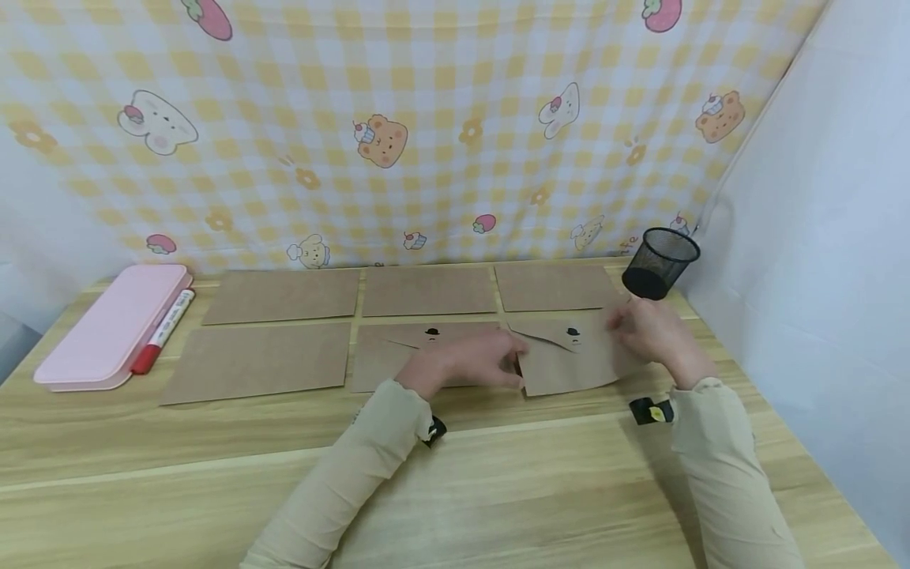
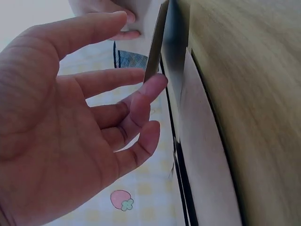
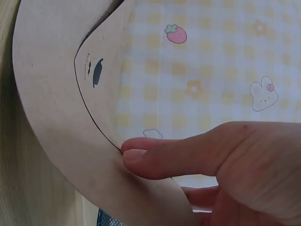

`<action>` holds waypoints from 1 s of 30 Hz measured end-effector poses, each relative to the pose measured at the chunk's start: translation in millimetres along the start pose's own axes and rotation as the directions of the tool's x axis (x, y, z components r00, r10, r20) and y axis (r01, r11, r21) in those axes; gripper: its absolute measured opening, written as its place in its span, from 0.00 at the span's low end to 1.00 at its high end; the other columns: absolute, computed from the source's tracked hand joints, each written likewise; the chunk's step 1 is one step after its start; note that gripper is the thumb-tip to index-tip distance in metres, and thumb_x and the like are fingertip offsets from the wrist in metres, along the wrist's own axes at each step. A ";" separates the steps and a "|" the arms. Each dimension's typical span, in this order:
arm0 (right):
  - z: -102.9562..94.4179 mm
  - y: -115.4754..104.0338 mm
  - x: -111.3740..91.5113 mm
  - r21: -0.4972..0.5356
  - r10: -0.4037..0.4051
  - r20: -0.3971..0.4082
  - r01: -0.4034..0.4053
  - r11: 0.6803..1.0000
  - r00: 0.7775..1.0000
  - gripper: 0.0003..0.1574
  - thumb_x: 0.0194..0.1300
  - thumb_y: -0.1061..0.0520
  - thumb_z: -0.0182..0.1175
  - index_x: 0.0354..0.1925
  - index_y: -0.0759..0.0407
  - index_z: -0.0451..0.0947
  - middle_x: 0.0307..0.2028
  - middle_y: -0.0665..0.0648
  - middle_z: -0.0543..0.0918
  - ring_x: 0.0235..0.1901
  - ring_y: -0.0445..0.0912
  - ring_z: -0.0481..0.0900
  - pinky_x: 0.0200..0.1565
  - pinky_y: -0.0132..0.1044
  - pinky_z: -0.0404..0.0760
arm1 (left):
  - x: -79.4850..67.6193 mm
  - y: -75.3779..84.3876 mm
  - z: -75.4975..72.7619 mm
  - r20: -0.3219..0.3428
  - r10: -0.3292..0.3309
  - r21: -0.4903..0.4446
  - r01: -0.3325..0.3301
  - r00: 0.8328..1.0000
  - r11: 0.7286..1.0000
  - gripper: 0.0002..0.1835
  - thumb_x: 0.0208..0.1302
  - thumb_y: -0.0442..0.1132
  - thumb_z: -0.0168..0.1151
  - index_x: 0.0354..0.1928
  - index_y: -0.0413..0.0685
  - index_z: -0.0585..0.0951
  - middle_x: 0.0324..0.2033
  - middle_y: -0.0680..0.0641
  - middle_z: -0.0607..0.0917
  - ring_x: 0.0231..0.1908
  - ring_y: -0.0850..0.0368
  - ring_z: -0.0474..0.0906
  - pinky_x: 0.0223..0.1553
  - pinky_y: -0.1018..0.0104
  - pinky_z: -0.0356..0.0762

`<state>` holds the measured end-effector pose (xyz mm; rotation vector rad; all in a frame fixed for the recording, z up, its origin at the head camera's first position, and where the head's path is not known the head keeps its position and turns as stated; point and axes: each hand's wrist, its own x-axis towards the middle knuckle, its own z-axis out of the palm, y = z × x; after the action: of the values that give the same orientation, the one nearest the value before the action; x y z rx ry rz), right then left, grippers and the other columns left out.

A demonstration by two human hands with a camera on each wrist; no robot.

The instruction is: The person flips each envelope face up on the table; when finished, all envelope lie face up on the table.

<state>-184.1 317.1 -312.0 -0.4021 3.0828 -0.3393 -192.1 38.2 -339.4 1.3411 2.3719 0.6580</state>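
Note:
A brown paper envelope [image 1: 562,367] with a pointed flap and a small printed black hat lies at the front right, its left edge lifted off the table. My right hand [image 1: 650,336] pinches its right side between thumb and fingers; in the right wrist view the paper bows away from the thumb [image 3: 155,162]. At the envelope's left edge is my left hand [image 1: 472,359], its fingertips touching the paper while the thumb [image 2: 89,35] stands apart. Partly beneath the left hand lies another envelope [image 1: 384,356] with the same hat print.
Several more brown envelopes lie flat in two rows, one at front left [image 1: 263,359]. A pink case [image 1: 114,328] and a red-capped marker [image 1: 163,332] are at the left. A black mesh cup [image 1: 661,261] stands back right, before the checked curtain [image 1: 441,182].

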 end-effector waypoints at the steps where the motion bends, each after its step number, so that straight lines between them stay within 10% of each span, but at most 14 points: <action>1: 0.1 0.8 -0.1 0.002 0.004 0.006 -0.004 1.000 1.000 0.14 0.46 0.71 0.58 0.34 0.65 0.82 0.38 0.66 0.81 0.33 0.56 0.76 0.37 0.51 0.73 | 0.7 1.0 1.0 0.009 -0.001 0.017 0.000 1.000 1.000 0.14 0.62 0.42 0.60 0.33 0.36 0.73 0.27 0.48 0.71 0.27 0.61 0.62 0.34 0.70 0.62; 8: 3.4 7.3 0.6 0.006 0.022 0.063 -0.023 1.000 0.998 0.17 0.45 0.70 0.57 0.37 0.68 0.81 0.40 0.68 0.80 0.34 0.55 0.75 0.37 0.49 0.74 | 2.5 13.6 6.4 0.013 -0.137 0.147 0.134 0.990 0.980 0.24 0.63 0.48 0.58 0.57 0.42 0.72 0.45 0.49 0.75 0.47 0.55 0.65 0.51 0.65 0.64; 14: 7.7 12.4 2.3 0.004 -0.007 0.078 0.007 1.000 0.997 0.17 0.43 0.70 0.56 0.36 0.71 0.80 0.34 0.66 0.81 0.32 0.54 0.73 0.33 0.44 0.74 | 4.7 19.9 11.2 0.012 -0.165 0.230 0.158 0.986 0.960 0.16 0.63 0.46 0.57 0.48 0.45 0.76 0.36 0.52 0.75 0.40 0.57 0.64 0.47 0.67 0.62; 23: 12.6 16.0 4.1 0.035 0.084 0.161 -0.091 0.995 0.983 0.19 0.54 0.64 0.58 0.45 0.74 0.75 0.41 0.72 0.76 0.43 0.63 0.65 0.42 0.54 0.70 | 9.7 28.4 22.0 -0.009 -0.005 0.206 0.006 1.000 0.979 0.21 0.66 0.40 0.53 0.59 0.41 0.73 0.56 0.46 0.74 0.58 0.56 0.67 0.58 0.68 0.62; 30: 18.3 20.1 6.0 0.061 0.089 0.176 -0.101 0.993 0.980 0.21 0.58 0.64 0.55 0.49 0.73 0.72 0.47 0.73 0.75 0.45 0.64 0.64 0.45 0.57 0.68 | 12.4 29.9 30.3 0.060 0.029 0.177 -0.039 0.998 0.983 0.04 0.64 0.37 0.55 0.35 0.44 0.76 0.40 0.50 0.76 0.40 0.61 0.68 0.42 0.71 0.66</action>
<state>-194.1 330.6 -334.2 -0.2660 2.8990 -0.3854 -162.0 69.2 -349.3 1.4558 2.4143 0.4180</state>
